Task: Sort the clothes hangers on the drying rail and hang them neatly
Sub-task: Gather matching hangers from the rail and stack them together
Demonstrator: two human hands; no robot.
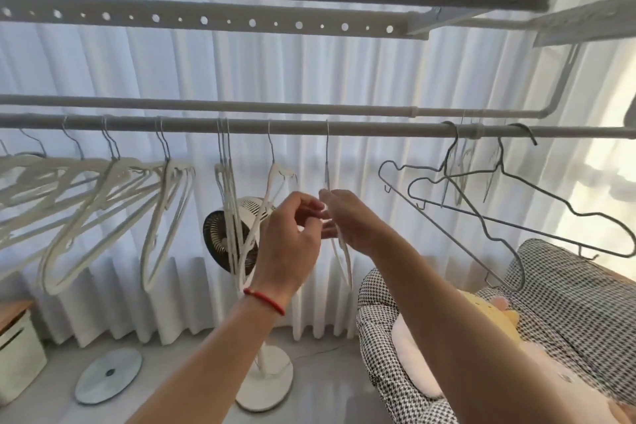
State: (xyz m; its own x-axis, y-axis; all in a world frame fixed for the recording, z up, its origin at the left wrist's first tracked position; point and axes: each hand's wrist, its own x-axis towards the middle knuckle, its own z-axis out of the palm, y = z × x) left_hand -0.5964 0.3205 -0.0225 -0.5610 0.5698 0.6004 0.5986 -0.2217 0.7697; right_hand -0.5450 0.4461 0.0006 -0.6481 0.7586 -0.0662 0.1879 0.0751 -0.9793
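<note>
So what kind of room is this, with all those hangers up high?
Probably a laundry corner or enclosed balcony at home. A drying rail full of white hangers runs past sheer curtains, and a standing fan and checked armchair sit below.

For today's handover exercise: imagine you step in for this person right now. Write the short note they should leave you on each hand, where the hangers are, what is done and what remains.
Left hand and right hand: both raised at the middle of the front rail, fingers pinching one white hanger that is hooked on it.
White hangers: bunched on the rail's left part, hanging at mixed angles; a few more near the middle.
Grey wire hangers: on the right part, skewed and overlapping.
Done: white and grey are largely separated.
Left: straighten the held hanger, even out the white group, square up the grey ones.
</note>
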